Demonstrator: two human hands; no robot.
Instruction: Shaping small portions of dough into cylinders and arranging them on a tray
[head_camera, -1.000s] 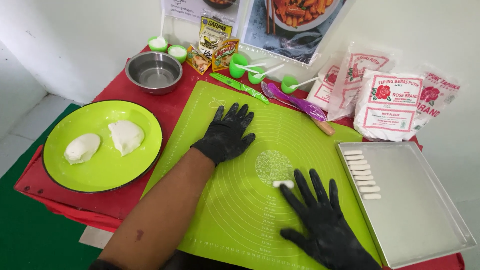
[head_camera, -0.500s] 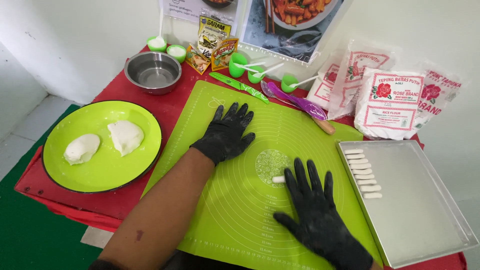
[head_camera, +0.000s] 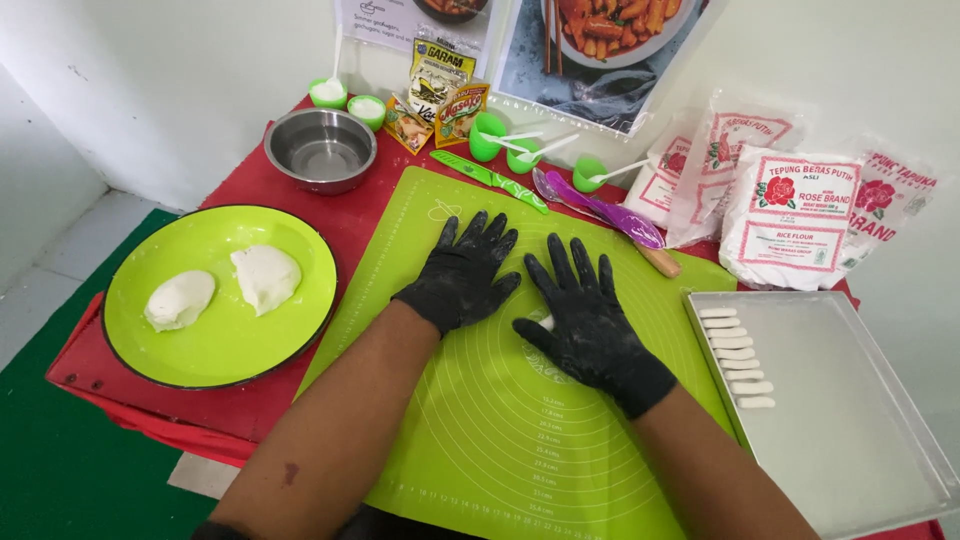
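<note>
**Both gloved hands flat on mat, dough piece under right palm**

Near field: lime-green silicone rolling mat with printed circles (head_camera: 480, 440) fills the middle of the red surface (head_camera: 300, 195). Right hand in black glove (head_camera: 590, 322) lies palm down at the mat's centre, fingers (head_camera: 578, 270) spread wide and flat, gripping nothing. A small white dough piece (head_camera: 546, 323) peeks out at the thumb-side edge of that palm, at 9 o'clock of the hand; most of it is hidden, so its length and shape cannot be told. Visible part: matte white, soft-looking, rounded end. Left hand in black glove (head_camera: 458, 275) rests flat just beside, at 10 o'clock of the right, fingers fanned, nothing under it that shows.

Risks (judgement): uneven palm pressure could flatten or tear the piece; soft dough may stick to glove or mat, since little flour dusting shows; a roll pushed toward 3 o'clock could run off the mat edge.

Mid field: shallow rectangular metal tray (head_camera: 850, 430) at 3 o'clock holds a column of short white dough sticks (head_camera: 738, 358) along its left wall. Round lime-green plate (head_camera: 215, 350) at 9 o'clock carries two white dough lumps (head_camera: 225, 288).

Far field: steel mixing bowl (head_camera: 322, 150) at 11 o'clock; green plastic knife (head_camera: 488, 180) at 12; white flour bags with red print (head_camera: 790, 215) at 2.
</note>
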